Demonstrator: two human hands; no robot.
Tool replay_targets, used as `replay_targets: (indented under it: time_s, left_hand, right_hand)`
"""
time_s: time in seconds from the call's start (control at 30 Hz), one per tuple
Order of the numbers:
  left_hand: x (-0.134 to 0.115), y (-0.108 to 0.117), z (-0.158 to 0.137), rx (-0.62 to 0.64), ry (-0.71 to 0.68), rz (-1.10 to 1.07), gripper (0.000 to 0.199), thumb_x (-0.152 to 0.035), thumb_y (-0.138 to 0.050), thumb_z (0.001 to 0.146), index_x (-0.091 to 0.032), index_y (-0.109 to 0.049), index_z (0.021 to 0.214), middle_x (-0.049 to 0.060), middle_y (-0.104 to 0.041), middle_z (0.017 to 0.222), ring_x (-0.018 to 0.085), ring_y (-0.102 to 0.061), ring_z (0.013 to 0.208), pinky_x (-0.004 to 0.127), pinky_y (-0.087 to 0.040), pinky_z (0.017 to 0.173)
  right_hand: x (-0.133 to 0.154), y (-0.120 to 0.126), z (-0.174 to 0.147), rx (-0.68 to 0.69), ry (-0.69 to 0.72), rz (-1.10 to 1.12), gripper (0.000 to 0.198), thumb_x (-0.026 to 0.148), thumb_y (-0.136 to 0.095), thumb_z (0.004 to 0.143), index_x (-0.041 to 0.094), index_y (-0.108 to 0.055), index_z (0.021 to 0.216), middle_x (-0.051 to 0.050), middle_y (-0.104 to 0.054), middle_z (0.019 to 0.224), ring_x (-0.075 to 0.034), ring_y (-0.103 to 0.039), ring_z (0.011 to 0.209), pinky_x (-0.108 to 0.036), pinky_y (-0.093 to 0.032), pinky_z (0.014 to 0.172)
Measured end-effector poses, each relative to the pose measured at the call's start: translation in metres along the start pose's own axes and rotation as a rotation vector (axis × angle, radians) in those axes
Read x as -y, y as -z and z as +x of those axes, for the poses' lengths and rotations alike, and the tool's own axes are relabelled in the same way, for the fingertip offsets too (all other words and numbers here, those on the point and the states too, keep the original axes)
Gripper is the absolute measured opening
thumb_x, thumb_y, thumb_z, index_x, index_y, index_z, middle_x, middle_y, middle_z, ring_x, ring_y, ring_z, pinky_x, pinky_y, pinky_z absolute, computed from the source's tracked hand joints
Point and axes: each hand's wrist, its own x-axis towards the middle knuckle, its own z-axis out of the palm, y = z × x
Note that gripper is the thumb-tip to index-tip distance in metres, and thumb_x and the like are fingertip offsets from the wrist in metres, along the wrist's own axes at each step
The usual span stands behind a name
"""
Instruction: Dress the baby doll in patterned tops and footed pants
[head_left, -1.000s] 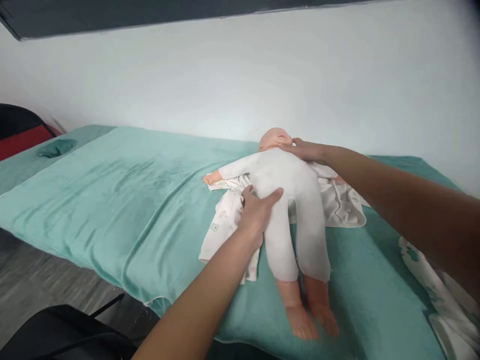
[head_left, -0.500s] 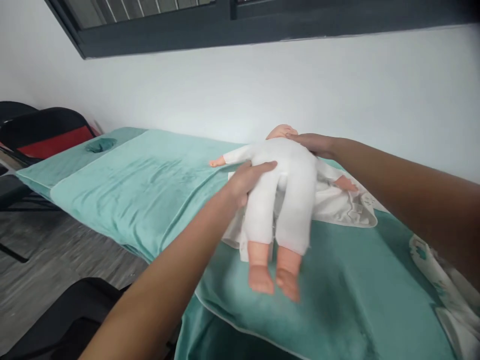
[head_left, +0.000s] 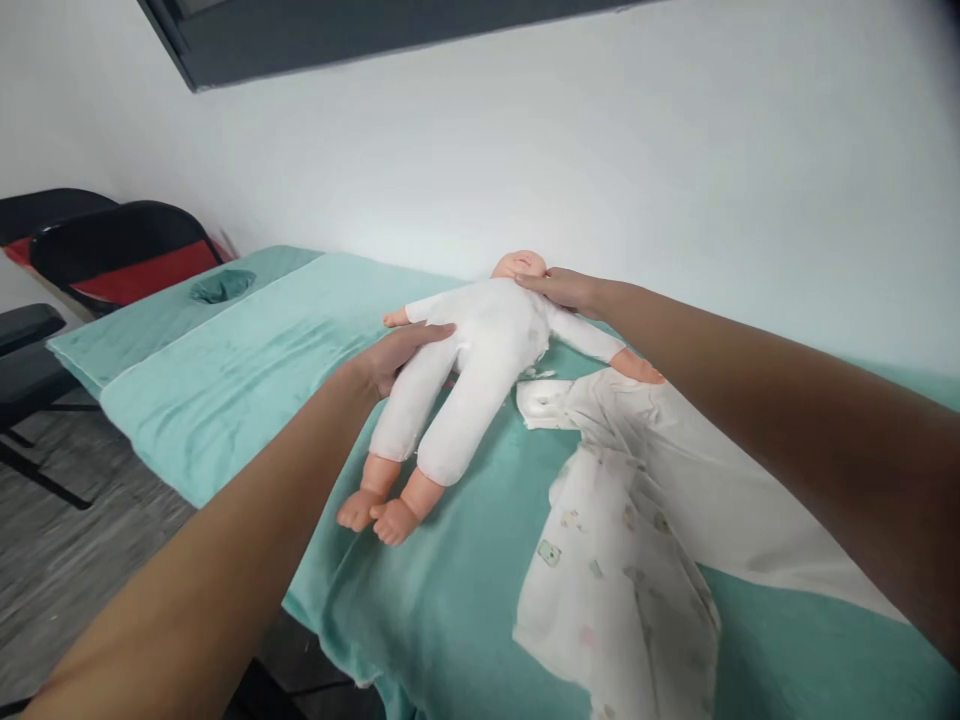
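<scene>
Baby doll (head_left: 491, 320) on massage table (head_left: 225, 400), head near wall-side edge, feet toward near edge. Left hand (head_left: 401, 355) grasping hip, right hand (head_left: 564, 288) clasping neck: sound holds; body probably light, soft, head stiffer.

Doll torso (head_left: 491, 310) wht; garment (head_left: 600, 565) wht w/ grn/pink prints; sheet (head_left: 457, 610) teal.

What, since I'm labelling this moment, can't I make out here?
In the head view:
Left hand: fingers mostly hidden by the doll's thigh.
White cloth: partly hidden behind the right forearm.
Printed garment: lower end cut off by the bottom edge.
Window frame: cut off by the top edge.
</scene>
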Motion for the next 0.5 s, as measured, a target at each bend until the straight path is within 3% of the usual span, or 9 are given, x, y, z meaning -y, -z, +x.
replay_targets:
  time_s: [0.2, 0.33, 0.43, 0.5]
  left_hand:
    - [0.007, 0.015, 0.012, -0.042, 0.038, 0.037, 0.045, -0.057, -0.077, 0.068, -0.018, -0.069, 0.089, 0.009, -0.073, 0.076, 0.029, -0.064, 0.088, 0.047, -0.053, 0.080]
    - [0.015, 0.018, 0.015, -0.068, 0.081, 0.038, 0.047, -0.058, -0.075, 0.069, -0.017, -0.068, 0.091, 0.012, -0.074, 0.083, 0.031, -0.067, 0.089, 0.046, -0.054, 0.081]
    - [0.014, 0.009, 0.010, -0.319, 0.049, 0.220, 0.046, -0.058, -0.071, 0.074, -0.017, -0.066, 0.095, 0.015, -0.074, 0.096, 0.032, -0.067, 0.095, 0.046, -0.053, 0.084]
    - [0.013, -0.012, -0.005, -0.609, -0.133, 0.472, 0.041, -0.052, -0.066, 0.079, -0.017, -0.065, 0.099, 0.016, -0.071, 0.110, 0.032, -0.064, 0.106, 0.045, -0.050, 0.091]
  right_hand:
    - [-0.003, -0.016, 0.029, 0.082, 0.097, 0.093, 0.055, 0.063, -0.069, 0.078, 0.022, -0.064, 0.114, -0.013, -0.068, 0.122, -0.030, -0.063, 0.107, -0.041, -0.055, 0.085]
    - [-0.029, -0.004, 0.021, 0.048, 0.001, 0.052, 0.064, 0.074, -0.067, 0.072, 0.022, -0.063, 0.108, -0.016, -0.067, 0.120, -0.032, -0.064, 0.105, -0.041, -0.056, 0.080]
    - [-0.063, 0.027, -0.001, 0.031, -0.065, -0.021, 0.067, 0.082, -0.046, 0.080, 0.020, -0.063, 0.096, -0.017, -0.068, 0.114, -0.029, -0.067, 0.096, -0.040, -0.056, 0.079]
    - [-0.087, 0.055, -0.025, 0.034, -0.092, -0.171, 0.070, 0.080, -0.029, 0.088, 0.018, -0.062, 0.093, -0.018, -0.070, 0.106, -0.026, -0.068, 0.088, -0.038, -0.056, 0.078]
